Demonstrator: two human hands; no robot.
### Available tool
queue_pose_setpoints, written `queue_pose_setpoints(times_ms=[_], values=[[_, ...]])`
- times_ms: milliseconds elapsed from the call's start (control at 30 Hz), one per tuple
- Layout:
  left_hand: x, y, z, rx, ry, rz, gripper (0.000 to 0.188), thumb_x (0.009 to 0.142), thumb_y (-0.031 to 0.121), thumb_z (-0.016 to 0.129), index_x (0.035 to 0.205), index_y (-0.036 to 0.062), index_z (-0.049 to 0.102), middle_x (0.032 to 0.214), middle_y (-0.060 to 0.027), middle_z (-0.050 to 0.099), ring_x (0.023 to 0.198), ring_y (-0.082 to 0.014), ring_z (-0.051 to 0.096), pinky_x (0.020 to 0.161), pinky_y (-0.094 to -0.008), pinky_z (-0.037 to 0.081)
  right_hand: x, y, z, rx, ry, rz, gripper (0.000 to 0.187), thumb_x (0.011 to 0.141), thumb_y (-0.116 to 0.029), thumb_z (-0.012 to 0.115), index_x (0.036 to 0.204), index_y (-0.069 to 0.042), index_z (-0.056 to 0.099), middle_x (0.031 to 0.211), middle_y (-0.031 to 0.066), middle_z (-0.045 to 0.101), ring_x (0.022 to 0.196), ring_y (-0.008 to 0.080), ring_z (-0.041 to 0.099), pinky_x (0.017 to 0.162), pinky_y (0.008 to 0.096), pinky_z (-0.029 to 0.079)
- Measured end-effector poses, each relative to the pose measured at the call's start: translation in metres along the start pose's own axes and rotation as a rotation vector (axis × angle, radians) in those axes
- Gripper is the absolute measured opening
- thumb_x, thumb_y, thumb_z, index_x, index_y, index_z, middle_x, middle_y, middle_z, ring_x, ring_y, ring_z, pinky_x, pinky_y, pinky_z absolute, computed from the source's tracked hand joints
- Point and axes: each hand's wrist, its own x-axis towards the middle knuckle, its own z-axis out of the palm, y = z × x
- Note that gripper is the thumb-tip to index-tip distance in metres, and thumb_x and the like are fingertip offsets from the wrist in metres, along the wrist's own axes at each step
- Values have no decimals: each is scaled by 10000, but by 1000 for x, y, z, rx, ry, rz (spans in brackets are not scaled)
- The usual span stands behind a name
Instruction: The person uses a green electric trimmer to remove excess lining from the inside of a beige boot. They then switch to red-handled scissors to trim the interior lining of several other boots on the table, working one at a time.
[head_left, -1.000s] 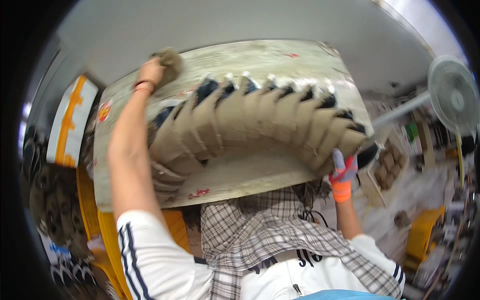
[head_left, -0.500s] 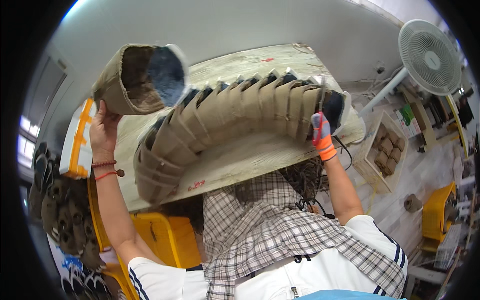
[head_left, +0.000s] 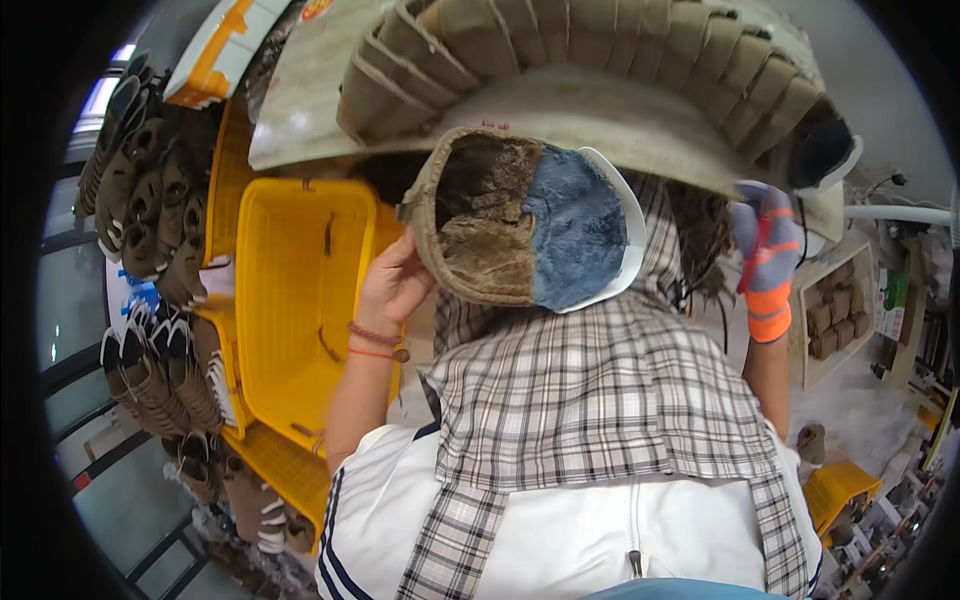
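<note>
My left hand (head_left: 392,290) is closed on the edge of a fur-lined boot upper (head_left: 450,280). It has a brown outer, brown and blue fluffy lining, and a white rim; its opening faces me above my plaid apron (head_left: 590,400). My right hand (head_left: 768,240), in a grey and orange glove, is closed around red-handled scissors (head_left: 762,232), whose blades I cannot make out. It is beside the table's front edge, apart from the upper. A curved row of nested brown uppers (head_left: 590,40) lies on the worn table (head_left: 600,110).
Yellow crates (head_left: 255,330) stand to my left, below the table. Beyond them hang or stack many brown uppers (head_left: 150,200). A white and orange box (head_left: 225,50) sits at the table's left end. On the right, a wooden crate (head_left: 815,372) holds brown bundles.
My left hand has brought the upper down from above the table's left end to in front of my apron. My right hand has drawn back from the row with the scissors. The view has tilted downward.
</note>
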Motion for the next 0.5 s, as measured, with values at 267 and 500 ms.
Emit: queue_pose_setpoints(times_ms=[267, 500], values=[[-11, -45, -75, -92, -27, -44, 343, 898, 130, 534, 1216, 7, 491, 1202, -108, 553, 1137, -237, 497, 1029, -395, 346, -13, -28, 113, -487, -732, -378, 272, 768, -329, 637, 916, -100, 639, 864, 69, 660, 802, 231, 634, 695, 327, 499], [-7, -67, -96, -100, -28, 102, 319, 888, 96, 546, 1193, 7, 509, 1203, -102, 558, 1113, -212, 523, 995, -369, 388, -17, -8, 138, -599, -828, -332, 293, 750, -334, 645, 933, -107, 628, 860, 67, 656, 808, 222, 630, 680, 330, 491]])
